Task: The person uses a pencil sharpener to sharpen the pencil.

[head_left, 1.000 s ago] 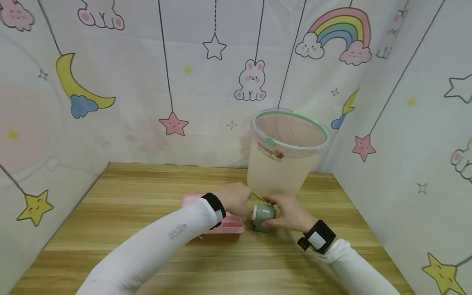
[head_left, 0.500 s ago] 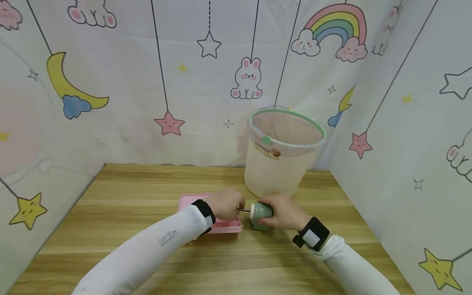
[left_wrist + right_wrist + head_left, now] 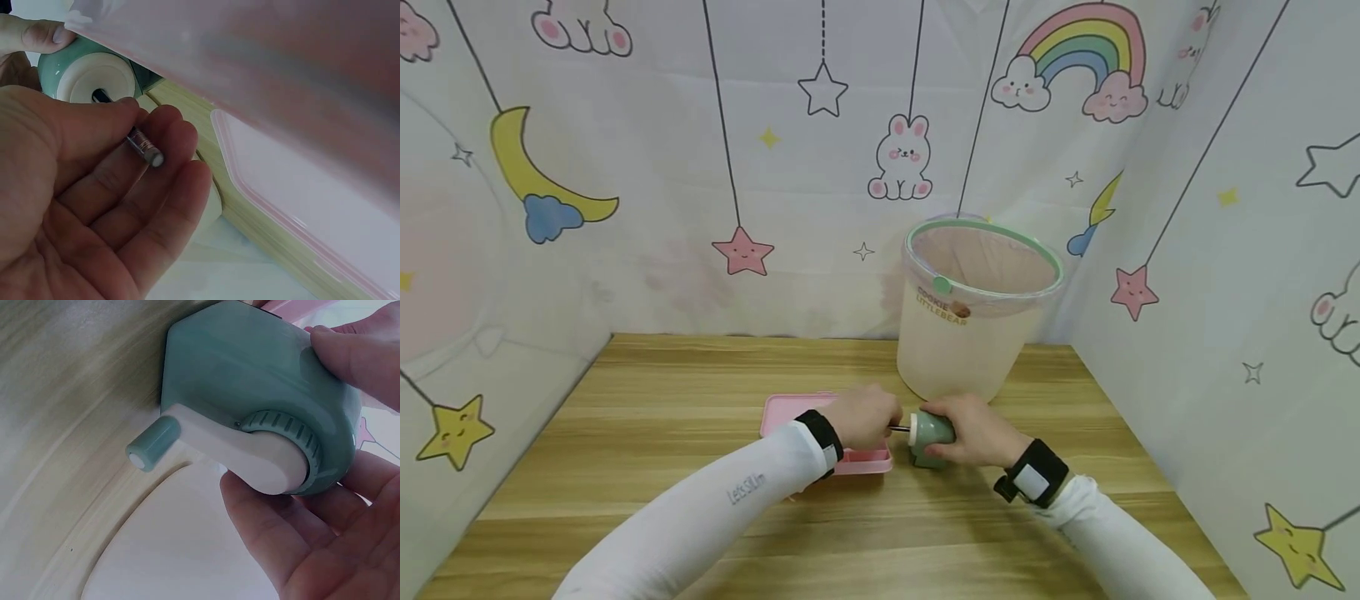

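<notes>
Fingers (image 3: 156, 134) of the left hand (image 3: 863, 417) pinch a dark slim pencil (image 3: 140, 140) seated in the sage-green crank sharpener (image 3: 250, 394) – clasped by the right hand (image 3: 973, 429) – so the pencil is best kept coaxial, the body pinned firmly.

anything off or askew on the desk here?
Nothing stands out. The left hand pinches a pencil in the green sharpener, which the right hand grips. The bin stands upright; the pink case lies flat.

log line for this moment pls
left hand pinches pencil in sharpener | right hand grips sharpener | pink box behind left wrist
</notes>
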`<state>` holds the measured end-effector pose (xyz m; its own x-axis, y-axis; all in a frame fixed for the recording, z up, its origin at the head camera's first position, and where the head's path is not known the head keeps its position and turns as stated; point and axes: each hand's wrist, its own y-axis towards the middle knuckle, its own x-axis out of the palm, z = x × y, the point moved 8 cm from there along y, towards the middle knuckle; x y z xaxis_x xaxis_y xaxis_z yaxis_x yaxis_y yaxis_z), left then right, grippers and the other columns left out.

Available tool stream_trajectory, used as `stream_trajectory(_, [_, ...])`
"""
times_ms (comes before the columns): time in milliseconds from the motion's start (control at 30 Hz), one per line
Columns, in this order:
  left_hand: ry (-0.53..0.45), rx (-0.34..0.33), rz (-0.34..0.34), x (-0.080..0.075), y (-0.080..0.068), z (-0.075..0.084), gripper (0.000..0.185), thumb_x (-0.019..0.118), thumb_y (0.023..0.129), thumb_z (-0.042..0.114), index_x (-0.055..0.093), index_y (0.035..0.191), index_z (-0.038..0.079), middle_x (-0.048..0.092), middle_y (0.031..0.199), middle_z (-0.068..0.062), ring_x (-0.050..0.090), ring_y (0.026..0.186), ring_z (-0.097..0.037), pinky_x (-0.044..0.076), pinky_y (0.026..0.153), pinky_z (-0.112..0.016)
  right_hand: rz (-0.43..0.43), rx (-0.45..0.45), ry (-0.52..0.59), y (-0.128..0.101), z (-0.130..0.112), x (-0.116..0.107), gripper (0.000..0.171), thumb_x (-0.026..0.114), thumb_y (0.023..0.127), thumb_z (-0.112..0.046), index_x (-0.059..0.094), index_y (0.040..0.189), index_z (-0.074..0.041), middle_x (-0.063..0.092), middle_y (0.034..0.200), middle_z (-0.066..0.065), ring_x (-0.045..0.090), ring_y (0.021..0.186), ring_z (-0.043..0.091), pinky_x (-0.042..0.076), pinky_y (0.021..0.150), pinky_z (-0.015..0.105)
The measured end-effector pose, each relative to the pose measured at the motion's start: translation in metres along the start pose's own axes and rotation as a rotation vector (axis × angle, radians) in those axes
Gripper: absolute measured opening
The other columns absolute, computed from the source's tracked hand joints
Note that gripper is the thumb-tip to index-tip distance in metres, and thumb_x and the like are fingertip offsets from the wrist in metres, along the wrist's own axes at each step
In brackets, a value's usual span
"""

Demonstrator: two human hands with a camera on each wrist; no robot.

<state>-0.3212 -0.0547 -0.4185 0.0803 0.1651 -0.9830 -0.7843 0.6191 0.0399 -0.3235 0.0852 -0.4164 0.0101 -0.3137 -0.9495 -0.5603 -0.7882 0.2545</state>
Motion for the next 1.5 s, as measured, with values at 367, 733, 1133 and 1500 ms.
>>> stream_trajectory(367, [-0.011,0.000,0.004,-0.0030,-0.0021,0.0021,0.015,0.084,0.091,0.000,0.080,0.081,0.010,0.071,0.074,0.001,0.054,0.067,-0.012,0.049,0.064,-0.030,-0.025,0.004,-0.012,0.0002,-0.0009,0.0025,0.057,0.094,0.088,-0.028,0.075,0.135,0.000,0.082,0.111,0.006,0.072,0.092,0.015,0.058,0.082,0.032])
stream_trajectory(733, [-0.019,0.000,0.009,0.0007,-0.0035,0.0000,0.006,0.084,0.094,0.004,0.085,0.089,0.007,0.078,0.079,-0.002,0.056,0.069,-0.013,0.052,0.067,-0.030,-0.027,0.020,0.002,-0.0015,0.0013,0.0039,0.060,0.096,0.087,-0.025,0.075,0.135,0.003,0.083,0.114,0.009,0.073,0.094,0.017,0.058,0.081,0.031])
stream_trajectory(1133, [0.072,-0.007,0.039,-0.0039,-0.0060,0.0035,0.011,0.084,0.093,0.003,0.081,0.084,0.009,0.077,0.079,-0.003,0.069,0.072,-0.018,0.061,0.069,-0.035,-0.025,0.016,0.012,0.0003,0.0015,0.0028,0.057,0.096,0.086,-0.023,0.076,0.133,0.003,0.083,0.111,0.008,0.073,0.092,0.016,0.057,0.079,0.029])
stream_trajectory(1500, [0.073,-0.032,0.048,-0.0052,-0.0080,0.0054,0.012,0.082,0.093,0.000,0.079,0.084,0.008,0.078,0.079,-0.006,0.075,0.074,-0.023,0.064,0.070,-0.039,-0.033,0.018,0.016,0.0011,0.0009,0.0014,0.056,0.096,0.087,-0.022,0.076,0.133,0.003,0.084,0.112,0.010,0.073,0.092,0.016,0.057,0.079,0.028])
